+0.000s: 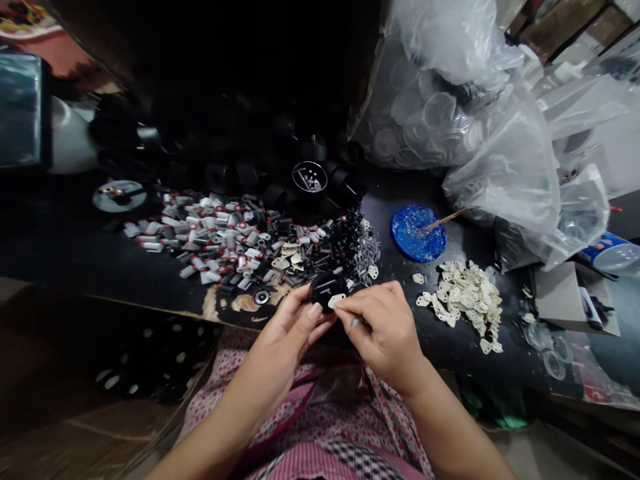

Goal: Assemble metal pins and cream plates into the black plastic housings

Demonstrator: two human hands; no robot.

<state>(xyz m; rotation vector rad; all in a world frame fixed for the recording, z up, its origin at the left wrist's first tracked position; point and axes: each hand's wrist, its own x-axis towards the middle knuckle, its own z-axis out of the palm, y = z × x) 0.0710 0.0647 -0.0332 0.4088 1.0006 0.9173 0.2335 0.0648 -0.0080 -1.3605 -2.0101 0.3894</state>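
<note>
My left hand [295, 321] grips a round black part [323, 288] near the table's front edge. Thumb and fingertips of my right hand [383, 327] pinch a small cream plate [337, 301] against that part's right side. A small grey piece [355, 322] also shows between the right fingers; what it belongs to is hidden. Just beyond my hands lie dark screws and springs [320, 260]. A heap of white and grey cylinders with red rings [225, 233] spreads to the left, and a pile of cream plates [470, 297] lies to the right.
A blue lid of clear gel [417, 233] with a stick stands beyond my right hand. Plastic bags [510, 167] crowd the back right, above an open box [575, 293]. A metal ring [261, 297] is near the front edge; a round disc [120, 196] sits farther left.
</note>
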